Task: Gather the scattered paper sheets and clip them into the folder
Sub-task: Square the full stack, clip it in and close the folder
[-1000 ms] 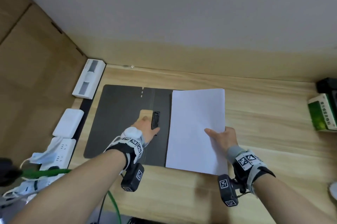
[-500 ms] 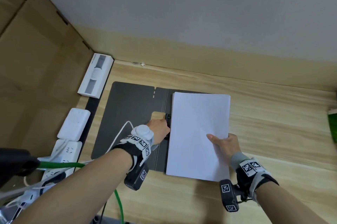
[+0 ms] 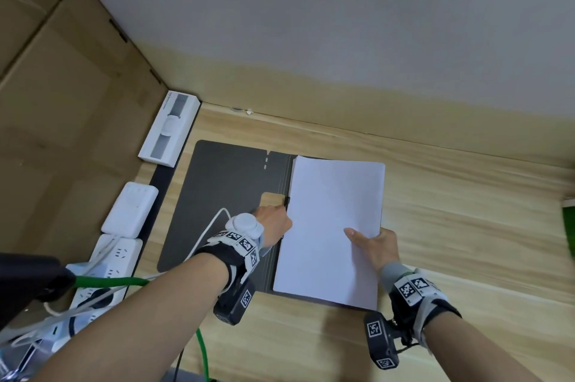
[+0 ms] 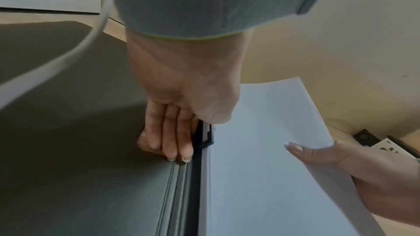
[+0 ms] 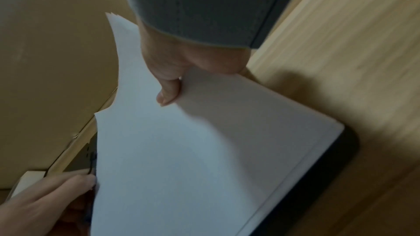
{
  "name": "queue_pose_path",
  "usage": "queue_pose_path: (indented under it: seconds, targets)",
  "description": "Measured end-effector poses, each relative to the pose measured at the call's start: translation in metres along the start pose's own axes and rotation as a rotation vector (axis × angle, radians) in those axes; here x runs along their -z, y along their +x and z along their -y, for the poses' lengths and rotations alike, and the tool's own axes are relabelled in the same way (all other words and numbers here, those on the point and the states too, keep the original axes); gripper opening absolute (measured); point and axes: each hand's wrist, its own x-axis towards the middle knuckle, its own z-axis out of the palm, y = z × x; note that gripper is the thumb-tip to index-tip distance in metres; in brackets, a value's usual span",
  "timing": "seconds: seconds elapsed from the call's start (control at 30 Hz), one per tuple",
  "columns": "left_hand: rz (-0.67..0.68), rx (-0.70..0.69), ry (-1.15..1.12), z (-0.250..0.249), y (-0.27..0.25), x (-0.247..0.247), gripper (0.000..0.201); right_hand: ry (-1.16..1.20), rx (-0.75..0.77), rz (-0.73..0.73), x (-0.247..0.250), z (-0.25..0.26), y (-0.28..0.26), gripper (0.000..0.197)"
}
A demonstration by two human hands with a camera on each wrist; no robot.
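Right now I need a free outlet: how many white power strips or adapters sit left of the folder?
2, maybe more. A white adapter block lies on the desk left of the dark folder; a white power strip lies just nearer the person. Cables and the left arm may hide others.

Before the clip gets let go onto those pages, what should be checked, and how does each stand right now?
1. Folder lies open and flat on the table: ok.
2. Left hand at the black clip, fingers beside it: ok.
3. Paper stack's left edge reaches the clip: ok.
4. Edge actually under the clip: cannot tell.
5. Right hand pinches the stack's right edge, thumb on top: ok.
6. Sheets squared: not ok, far corners fan out in the right wrist view.
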Motion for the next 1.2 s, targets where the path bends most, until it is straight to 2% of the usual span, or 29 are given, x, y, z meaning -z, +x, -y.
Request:
queue_pose_path:
  seconds: [0.1, 0.17, 0.4, 0.57, 0.7, 0.83, 0.87, 0.93, 0.97, 1.0, 1.07, 1.13, 1.17, 1.2]
  targets:
    - [-0.029, 0.082, -0.103, 0.001, 0.006, -0.002, 0.030, 0.001, 0.021, -0.008, -0.005, 0.003, -0.001, 0.027]
    - [-0.011, 0.150, -0.169, -0.001, 0.012, -0.005, 0.030, 0.002, 0.018, -0.005, -0.004, 0.003, 0.000, 0.026]
    - [-0.102, 0.168, -0.165, -0.004, 0.013, -0.012, 0.038, -0.030, -0.017, 0.021, 0.000, -0.002, 0.005, 0.033]
    - [-0.070, 0.199, -0.127, -0.011, 0.009, -0.010, 0.039, -0.084, -0.056, 0.061, 0.006, -0.004, 0.008, 0.042]
    - [-0.038, 0.222, -0.144, -0.014, 0.004, -0.004, 0.027, -0.089, -0.102, 0.025, 0.006, -0.001, 0.006, 0.044]
    - [-0.029, 0.204, -0.137, -0.013, -0.001, -0.001, 0.029, -0.103, -0.112, 0.006, 0.004, -0.007, 0.013, 0.065]
    - [-0.038, 0.181, -0.107, -0.014, 0.000, -0.002, 0.030, -0.100, -0.111, 0.001, 0.002, -0.007, 0.014, 0.063]
    - [0.005, 0.232, -0.093, -0.016, 0.001, 0.003, 0.026, -0.112, -0.098, -0.026, -0.002, -0.004, 0.013, 0.043]
    - [-0.061, 0.271, -0.080, -0.012, -0.001, 0.003, 0.020, -0.121, -0.091, -0.043, -0.003, -0.004, 0.013, 0.033]
    - [-0.107, 0.240, -0.060, -0.011, -0.002, -0.001, 0.019, -0.130, -0.084, -0.059, -0.004, -0.002, 0.011, 0.030]
    - [-0.044, 0.174, -0.097, -0.013, -0.002, -0.009, 0.024, -0.164, -0.070, -0.073, -0.005, -0.006, 0.017, 0.036]
    - [-0.113, 0.192, -0.130, -0.012, 0.004, -0.017, 0.010, -0.198, -0.075, -0.092, -0.005, -0.013, 0.024, 0.043]
    - [-0.144, 0.224, -0.117, -0.011, 0.005, -0.017, 0.007, -0.210, -0.071, -0.094, -0.005, -0.015, 0.026, 0.045]
    - [-0.162, 0.260, -0.128, -0.012, 0.005, -0.018, 0.014, -0.217, -0.076, -0.094, -0.005, -0.016, 0.028, 0.045]
